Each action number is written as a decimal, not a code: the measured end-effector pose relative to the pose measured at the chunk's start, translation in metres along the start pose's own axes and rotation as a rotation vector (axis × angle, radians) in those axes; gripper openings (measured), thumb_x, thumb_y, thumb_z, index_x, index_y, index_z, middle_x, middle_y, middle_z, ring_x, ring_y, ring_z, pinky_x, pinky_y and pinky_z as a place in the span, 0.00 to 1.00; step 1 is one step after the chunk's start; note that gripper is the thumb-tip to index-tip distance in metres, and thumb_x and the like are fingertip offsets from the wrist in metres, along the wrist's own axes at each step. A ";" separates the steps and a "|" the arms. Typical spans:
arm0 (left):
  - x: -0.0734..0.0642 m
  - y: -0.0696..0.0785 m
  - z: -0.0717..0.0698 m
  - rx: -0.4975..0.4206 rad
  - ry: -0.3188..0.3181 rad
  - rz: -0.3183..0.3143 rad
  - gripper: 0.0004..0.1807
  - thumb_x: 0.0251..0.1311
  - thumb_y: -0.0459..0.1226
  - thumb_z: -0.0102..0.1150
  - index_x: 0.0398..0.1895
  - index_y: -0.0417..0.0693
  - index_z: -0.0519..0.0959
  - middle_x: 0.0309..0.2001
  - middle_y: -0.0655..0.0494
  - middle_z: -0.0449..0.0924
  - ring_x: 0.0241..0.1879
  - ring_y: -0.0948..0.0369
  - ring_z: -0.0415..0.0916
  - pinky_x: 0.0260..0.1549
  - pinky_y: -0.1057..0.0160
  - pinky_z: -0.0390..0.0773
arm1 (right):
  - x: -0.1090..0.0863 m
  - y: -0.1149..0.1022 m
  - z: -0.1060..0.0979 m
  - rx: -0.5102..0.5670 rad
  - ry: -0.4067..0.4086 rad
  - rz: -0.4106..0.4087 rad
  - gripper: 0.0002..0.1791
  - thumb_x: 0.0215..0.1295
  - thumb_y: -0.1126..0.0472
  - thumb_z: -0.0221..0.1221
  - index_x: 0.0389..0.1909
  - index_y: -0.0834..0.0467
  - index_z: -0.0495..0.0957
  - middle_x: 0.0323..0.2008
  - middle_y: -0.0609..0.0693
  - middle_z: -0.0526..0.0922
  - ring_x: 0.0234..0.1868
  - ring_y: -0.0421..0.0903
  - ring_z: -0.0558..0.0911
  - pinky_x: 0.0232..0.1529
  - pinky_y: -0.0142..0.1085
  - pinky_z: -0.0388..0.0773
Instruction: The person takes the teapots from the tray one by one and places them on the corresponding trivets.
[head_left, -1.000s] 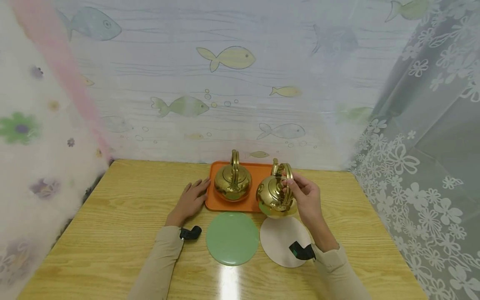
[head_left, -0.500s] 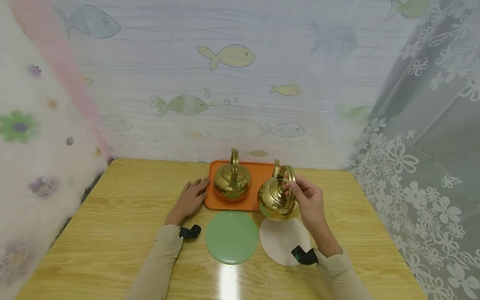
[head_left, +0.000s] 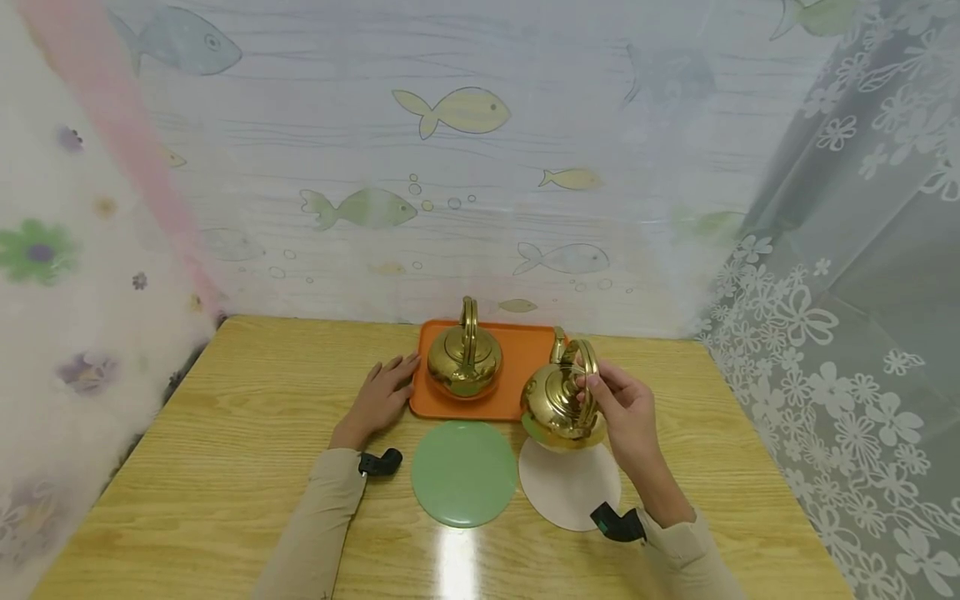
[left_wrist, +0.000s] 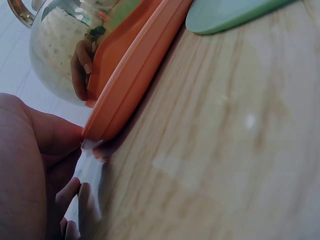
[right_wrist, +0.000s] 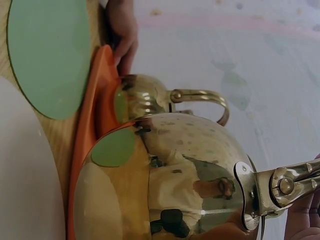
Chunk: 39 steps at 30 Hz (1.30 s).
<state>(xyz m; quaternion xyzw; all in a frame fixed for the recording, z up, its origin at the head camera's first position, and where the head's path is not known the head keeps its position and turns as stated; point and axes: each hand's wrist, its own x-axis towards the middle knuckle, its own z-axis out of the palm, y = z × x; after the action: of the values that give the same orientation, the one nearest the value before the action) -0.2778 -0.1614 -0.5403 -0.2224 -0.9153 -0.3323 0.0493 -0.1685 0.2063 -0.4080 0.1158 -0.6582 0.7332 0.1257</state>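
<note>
Head view: right hand (head_left: 628,408) has fingers curled round handle (head_left: 588,354) of kettle 1 (head_left: 557,407) over tray (head_left: 525,354) front edge and white mat (head_left: 566,496), left hand (head_left: 380,396) loosely extended against tray, so too little lift could snag tray and topple kettle 2 (head_left: 459,373).

The person's left arm (head_left: 311,525), in beige cloth to the wrist, slants forward and inward. Beyond the bare left wrist (head_left: 348,435), the bare left hand (head_left: 381,397) lies low with its back turned up, fingers slightly spread and mostly straight, reaching forward and a little toward the other hand. Well apart on the other side, the right arm (head_left: 693,558), in matching beige cloth, angles inward through a bare right wrist (head_left: 667,502). I can see the bare right hand (head_left: 628,407) raised above the left one's level, fingers curled against the thumb in a pinching grip.
</note>
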 end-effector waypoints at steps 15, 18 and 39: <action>0.000 -0.003 0.000 0.016 0.016 0.008 0.29 0.76 0.38 0.47 0.77 0.40 0.63 0.76 0.44 0.63 0.76 0.38 0.54 0.76 0.36 0.43 | -0.014 0.000 -0.009 -0.062 0.001 0.017 0.19 0.76 0.66 0.55 0.57 0.79 0.74 0.38 0.49 0.87 0.40 0.41 0.85 0.42 0.30 0.85; 0.000 -0.003 0.000 0.017 0.016 0.010 0.29 0.76 0.38 0.47 0.77 0.40 0.64 0.76 0.44 0.63 0.76 0.39 0.54 0.76 0.35 0.43 | -0.017 0.000 -0.011 -0.061 0.006 0.017 0.17 0.76 0.66 0.55 0.57 0.75 0.77 0.38 0.51 0.87 0.40 0.41 0.85 0.42 0.30 0.85; 0.000 -0.001 0.000 0.008 0.010 0.003 0.28 0.77 0.38 0.47 0.77 0.40 0.64 0.77 0.45 0.62 0.77 0.39 0.54 0.77 0.36 0.42 | -0.040 -0.002 -0.024 -0.065 -0.016 0.001 0.14 0.76 0.70 0.53 0.56 0.66 0.81 0.45 0.46 0.88 0.42 0.39 0.85 0.42 0.28 0.85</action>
<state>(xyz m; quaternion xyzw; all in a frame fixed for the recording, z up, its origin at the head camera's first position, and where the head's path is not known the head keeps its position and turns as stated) -0.2781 -0.1623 -0.5412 -0.2218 -0.9160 -0.3298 0.0550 -0.1298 0.2294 -0.4220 0.1171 -0.6828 0.7104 0.1236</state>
